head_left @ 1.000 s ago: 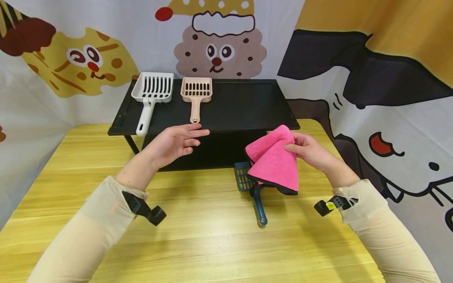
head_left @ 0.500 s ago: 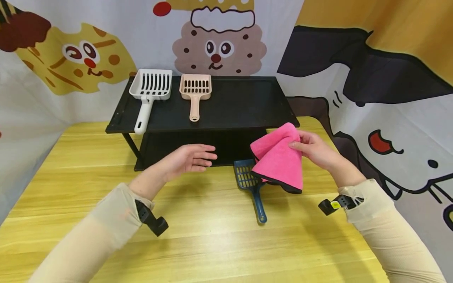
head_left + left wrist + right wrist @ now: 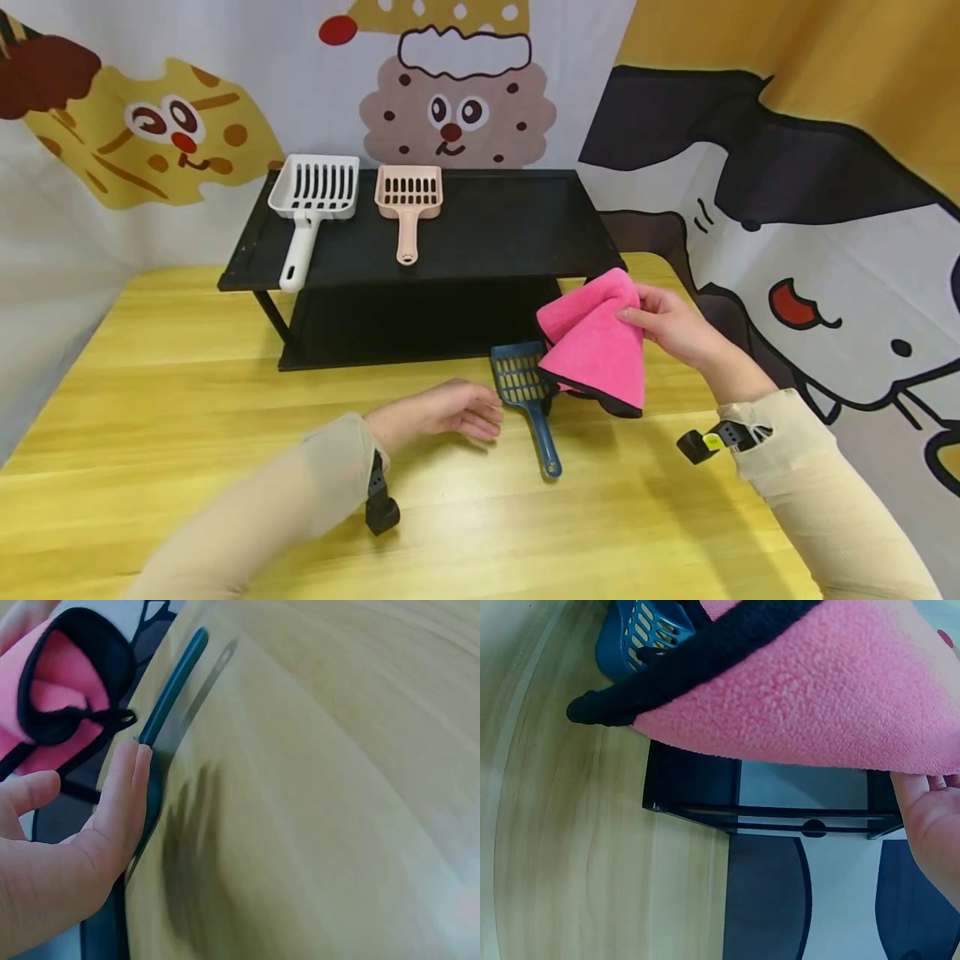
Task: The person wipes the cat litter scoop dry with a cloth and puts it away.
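Note:
My right hand (image 3: 671, 323) pinches a pink cloth (image 3: 596, 337) with black edging, which hangs folded above the right part of the table. A blue slotted litter scoop (image 3: 525, 383) lies on the table just left of the cloth, its handle toward me. Beside the scoop, my left hand (image 3: 461, 408) holds nothing, fingers extended and pointing right. The left wrist view shows the fingers (image 3: 124, 787) overlapping the scoop's handle (image 3: 176, 686), with the hand's shadow on the wood. In the right wrist view the cloth (image 3: 817, 697) covers part of the scoop's slotted head (image 3: 641, 634).
A black two-tier shelf (image 3: 510, 221) stands at the back of the wooden table (image 3: 150, 467). On its top lie a white litter scoop (image 3: 303, 229) and a smaller pale pink one (image 3: 408, 212). A cartoon-printed curtain (image 3: 570, 100) hangs behind and to the right.
My left hand has come down from the shelf's front edge, moving right and toward me to beside the blue scoop. The right hand still holds the cloth, shifted slightly right.

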Demonstrator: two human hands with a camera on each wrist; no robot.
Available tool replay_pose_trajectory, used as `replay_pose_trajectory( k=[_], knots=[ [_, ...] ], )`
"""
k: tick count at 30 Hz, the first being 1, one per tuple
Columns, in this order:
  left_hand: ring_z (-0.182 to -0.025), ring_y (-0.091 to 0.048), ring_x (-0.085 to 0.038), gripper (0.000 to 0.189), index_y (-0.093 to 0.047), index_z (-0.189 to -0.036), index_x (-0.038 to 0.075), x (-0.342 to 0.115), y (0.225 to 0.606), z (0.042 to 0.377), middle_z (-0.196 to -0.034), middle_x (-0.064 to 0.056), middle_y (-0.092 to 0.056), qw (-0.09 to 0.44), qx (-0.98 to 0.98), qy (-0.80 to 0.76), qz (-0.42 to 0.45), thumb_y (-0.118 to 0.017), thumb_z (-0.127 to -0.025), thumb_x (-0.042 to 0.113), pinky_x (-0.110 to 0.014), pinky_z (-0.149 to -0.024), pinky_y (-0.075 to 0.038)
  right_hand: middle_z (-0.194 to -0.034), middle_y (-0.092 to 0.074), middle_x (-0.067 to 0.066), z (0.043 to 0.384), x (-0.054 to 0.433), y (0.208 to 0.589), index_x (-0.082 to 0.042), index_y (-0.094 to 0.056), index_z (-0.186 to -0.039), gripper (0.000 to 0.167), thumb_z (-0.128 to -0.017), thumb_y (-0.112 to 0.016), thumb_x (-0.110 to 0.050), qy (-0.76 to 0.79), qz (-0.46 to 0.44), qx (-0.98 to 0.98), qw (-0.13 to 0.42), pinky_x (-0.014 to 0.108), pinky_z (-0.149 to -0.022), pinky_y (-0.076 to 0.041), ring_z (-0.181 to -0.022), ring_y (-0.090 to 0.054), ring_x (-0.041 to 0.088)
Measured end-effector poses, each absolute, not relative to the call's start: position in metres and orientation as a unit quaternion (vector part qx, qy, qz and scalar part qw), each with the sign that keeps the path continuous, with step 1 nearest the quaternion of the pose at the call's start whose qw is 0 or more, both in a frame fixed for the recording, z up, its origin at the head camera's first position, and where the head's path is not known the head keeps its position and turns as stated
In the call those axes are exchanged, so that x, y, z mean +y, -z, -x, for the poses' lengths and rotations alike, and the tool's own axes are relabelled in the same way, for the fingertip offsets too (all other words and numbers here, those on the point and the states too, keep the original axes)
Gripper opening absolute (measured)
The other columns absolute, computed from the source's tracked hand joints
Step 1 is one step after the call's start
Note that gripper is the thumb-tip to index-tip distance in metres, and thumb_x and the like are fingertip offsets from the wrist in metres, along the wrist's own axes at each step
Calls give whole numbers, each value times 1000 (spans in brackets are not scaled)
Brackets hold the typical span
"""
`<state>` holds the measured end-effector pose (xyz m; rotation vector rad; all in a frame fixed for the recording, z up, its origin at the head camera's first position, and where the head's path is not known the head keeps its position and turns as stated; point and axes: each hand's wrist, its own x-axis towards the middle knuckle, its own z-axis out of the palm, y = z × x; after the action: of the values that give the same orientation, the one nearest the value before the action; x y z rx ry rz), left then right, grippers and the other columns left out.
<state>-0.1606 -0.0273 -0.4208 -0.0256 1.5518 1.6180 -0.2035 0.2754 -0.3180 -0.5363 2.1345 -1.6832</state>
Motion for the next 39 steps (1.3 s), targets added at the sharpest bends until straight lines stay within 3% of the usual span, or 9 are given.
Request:
replay_pose_trajectory(
  k=[7, 18, 23, 27, 32, 39],
  knots=[
    [-103, -62, -42, 37, -52, -117, -15, 1, 434, 152, -116, -32, -59, 461, 635, -620, -2, -43, -94, 11, -41, -84, -53, -84, -64, -6, 204, 273, 321, -19, -57, -108, 19, -97, -47, -7, 591, 188, 762, 186, 19, -68, -53, -70, -63, 7],
    [-107, -61, -37, 37, -55, -118, -10, 17, 444, 149, -119, -27, -59, 486, 625, -611, -21, -43, -96, 18, -43, -84, -53, -82, -65, -6, 205, 271, 322, -18, -57, -107, 20, -97, -46, -6, 594, 204, 754, 193, 20, -66, -53, -67, -63, 8],
    [-80, -66, -25, 28, -59, -102, -4, 11, 444, 150, -91, -16, -66, 473, 639, -605, -21, -45, -97, 20, -41, -77, -55, -82, -65, -7, 204, 271, 323, -19, -57, -108, 20, -97, -46, -6, 593, 202, 755, 195, 20, -66, -53, -68, -63, 7],
    [-60, -59, -12, 25, -58, -99, 0, 0, 440, 150, -70, -3, -58, 458, 658, -597, -19, -43, -98, 20, -32, -65, -56, -82, -66, -7, 204, 269, 322, -19, -56, -109, 20, -97, -46, -7, 593, 198, 756, 195, 20, -66, -52, -68, -63, 7],
    [-59, -53, -8, 32, -54, -119, -5, -20, 437, 152, -72, -1, -53, 450, 684, -574, -30, -42, -99, 16, -20, -54, -49, -84, -64, -7, 204, 269, 322, -20, -56, -108, 19, -97, -47, -7, 594, 185, 762, 180, 19, -67, -52, -69, -63, 6],
    [-54, -44, -5, 28, -50, -111, -9, -51, 431, 157, -75, 0, -52, 450, 674, -584, -50, -32, -101, 10, -16, -50, -41, -83, -64, -8, 205, 268, 323, -20, -56, -110, 19, -96, -48, -8, 575, 178, 782, 163, 19, -66, -52, -68, -63, 7]
  ],
)
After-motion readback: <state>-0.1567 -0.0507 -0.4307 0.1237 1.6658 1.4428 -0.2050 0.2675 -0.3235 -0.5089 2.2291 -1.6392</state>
